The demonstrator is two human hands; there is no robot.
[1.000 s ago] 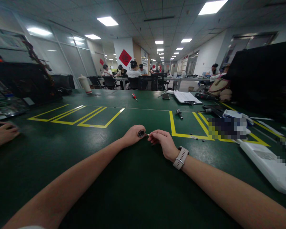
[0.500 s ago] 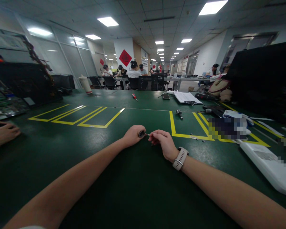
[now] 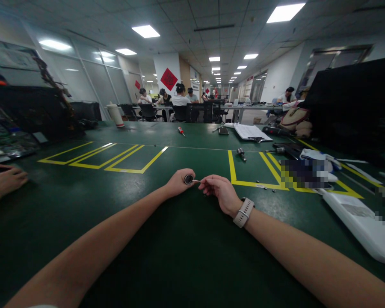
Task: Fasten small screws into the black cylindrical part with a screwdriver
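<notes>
Just below mid-frame, my left fingers [image 3: 181,173] wrap tight round a metal-looking cylinder [image 3: 188,179], likely stiff, slick, weighty, best held by its sides; my right fingers [image 3: 209,181] pinch a thin rod [image 3: 196,181].

Just behind the right grip [image 3: 220,191], a pale greyish-beige band [image 3: 245,209] circles the wrist, broad and flat, with a row of small dark slots and a silvery metal loop [image 3: 243,214] across it. The left forearm [image 3: 115,229] and right forearm [image 3: 304,244] are bare; whitish cloth [image 3: 43,306] edges the near left.
</notes>
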